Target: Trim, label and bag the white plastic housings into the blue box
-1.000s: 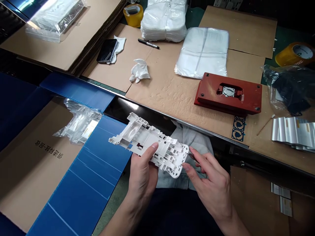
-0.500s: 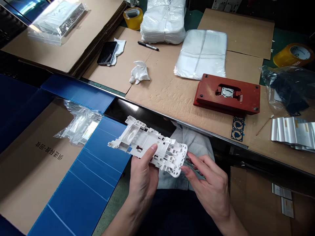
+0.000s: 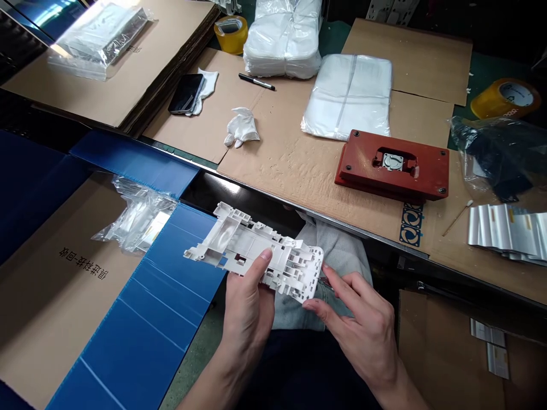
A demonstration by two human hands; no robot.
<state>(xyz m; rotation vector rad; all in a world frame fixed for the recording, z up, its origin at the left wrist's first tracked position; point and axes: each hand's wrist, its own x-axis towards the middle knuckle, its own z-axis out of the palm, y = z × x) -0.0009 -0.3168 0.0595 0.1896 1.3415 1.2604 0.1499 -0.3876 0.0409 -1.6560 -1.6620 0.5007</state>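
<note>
My left hand (image 3: 252, 302) is closed around the lower side of a white molded plastic frame (image 3: 256, 250), its thumb pressed on the upper face. The frame has many cut-outs, clips and a rounded, perforated right end, and is held tilted above my lap. At that rounded end is my right hand (image 3: 359, 319), with the thumb touching the lower corner and the index finger by the edge. Between the right fingers shows a thin, dark metal tool (image 3: 325, 281); most of it is hidden, so I cannot tell its exact kind.
On the cardboard-covered bench lie a red fixture block (image 3: 397, 185), bundled plastic bags (image 3: 348, 97), a white glove (image 3: 242, 126), a phone (image 3: 186, 93), a cotton swab (image 3: 457, 217) and silvery strips (image 3: 508, 233). To the left, a bagged part (image 3: 143, 219) rests in a blue-flapped box (image 3: 171, 285).
My right thumb has slid left and down along the frame's rounded end, and the fingers have parted a little. The frame has shifted slightly left in my left hand's unchanged grip.
</note>
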